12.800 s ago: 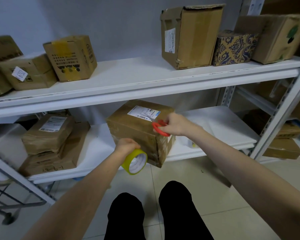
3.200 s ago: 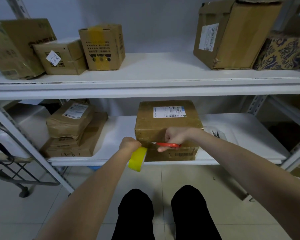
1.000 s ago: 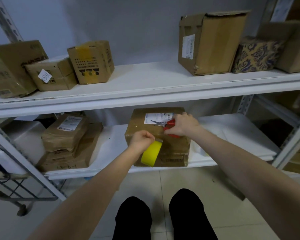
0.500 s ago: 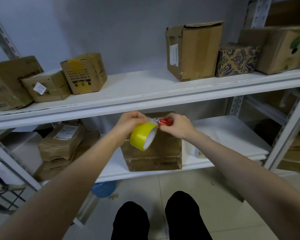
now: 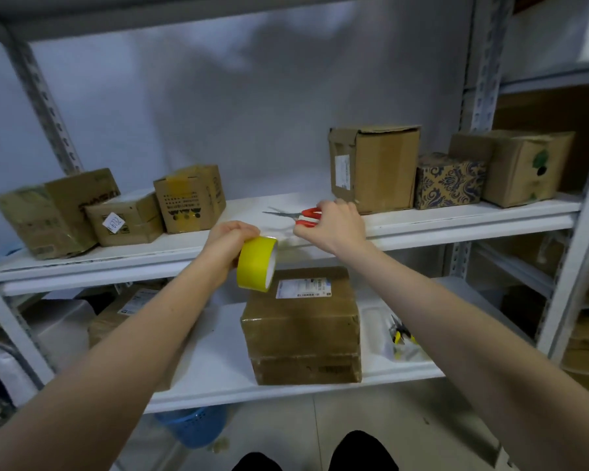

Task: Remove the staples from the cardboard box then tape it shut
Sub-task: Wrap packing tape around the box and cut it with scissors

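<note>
Above the cardboard box [image 5: 301, 329], left grip [image 5: 230, 241] clasps tape roll [image 5: 254, 263]; right grip [image 5: 334, 226] pinches scissors [image 5: 295, 215].

A brown cardboard box [image 5: 301, 331], white label on top, stands on the lower shelf [image 5: 211, 362]. The left hand [image 5: 230, 239] holds a yellow tape roll [image 5: 256, 263] above it; the right hand [image 5: 334, 226] grips red-handled scissors [image 5: 295, 215] at the upper shelf [image 5: 456, 215].

The cardboard box [image 5: 301, 329] sits on the lower shelf [image 5: 211, 368], straight before me, with pliers [image 5: 400, 334] just to its right. My left hand [image 5: 230, 241] holds the tape roll [image 5: 256, 263] above the box's left rear corner. Right of it, my right hand [image 5: 334, 226] grips the scissors [image 5: 295, 215] over the upper shelf [image 5: 456, 215], between the left cartons [image 5: 126, 219] and the right cartons [image 5: 378, 168].
</note>
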A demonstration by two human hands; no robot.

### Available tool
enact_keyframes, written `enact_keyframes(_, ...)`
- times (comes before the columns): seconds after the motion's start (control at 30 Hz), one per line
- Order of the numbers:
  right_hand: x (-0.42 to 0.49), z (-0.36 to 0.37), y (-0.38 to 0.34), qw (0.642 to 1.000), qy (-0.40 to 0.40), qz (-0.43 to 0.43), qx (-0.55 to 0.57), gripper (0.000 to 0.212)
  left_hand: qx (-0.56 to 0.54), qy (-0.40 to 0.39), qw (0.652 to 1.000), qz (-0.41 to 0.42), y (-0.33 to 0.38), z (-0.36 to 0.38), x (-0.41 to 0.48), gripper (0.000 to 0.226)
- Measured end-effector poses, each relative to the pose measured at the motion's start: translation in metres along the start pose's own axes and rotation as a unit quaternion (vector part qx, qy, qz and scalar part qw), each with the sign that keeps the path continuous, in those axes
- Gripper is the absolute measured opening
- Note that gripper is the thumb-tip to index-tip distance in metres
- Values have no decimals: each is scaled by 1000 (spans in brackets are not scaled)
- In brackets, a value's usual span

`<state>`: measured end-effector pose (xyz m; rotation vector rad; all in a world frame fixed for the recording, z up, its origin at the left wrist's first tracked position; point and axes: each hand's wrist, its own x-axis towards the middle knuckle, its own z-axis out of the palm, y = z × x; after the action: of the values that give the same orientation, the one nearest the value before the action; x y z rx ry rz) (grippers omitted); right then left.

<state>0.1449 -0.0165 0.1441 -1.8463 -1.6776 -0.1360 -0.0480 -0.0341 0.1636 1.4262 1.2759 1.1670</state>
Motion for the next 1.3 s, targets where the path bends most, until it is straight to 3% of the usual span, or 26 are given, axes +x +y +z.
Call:
enact_keyframes(0.13, 19, 7, -10, 998, 7, -36, -41, 46, 37, -17, 999, 11, 0, -4, 3, 18)
enact_keyframes(0.2, 17, 12, -22, 995, 37, -83, 52, 33, 44, -10, 999, 23, -3, -4, 3, 19)
enact_keyframes(0.3, 7, 16, -42, 960, -71, -111, 245, 36, 36, 3, 999, 29, -11, -5, 7, 17)
enact_keyframes(0.37, 4, 18, -47, 948, -127, -128, 261, 35, 26, 16, 999, 29, -13, -5, 8, 18)
enact_keyframes(0.47, 8, 22, -53, 938, -132, -136, 291, 17, 11, 30, 999, 28, -17, -12, 11, 17)
enact_keyframes(0.63, 15, 27, -73, 960, -78, -98, 252, 17, 42, 53, 996, 57, -21, -22, 12, 18)
enact_keyframes(0.87, 29, 31, -104, 973, -66, -49, 216, 19, 90, 145, 979, 115, -33, -30, -3, 75)
enact_keyframes(1.03, 48, 41, -112, 967, -95, 26, 235, 21, 158, 138, 969, 130, -20, -46, 1, 36)
enact_keyframes(1.3, 58, 62, -120, 990, -83, 29, 115, 23, 205, 138, 967, 67, -25, -59, 14, 42)
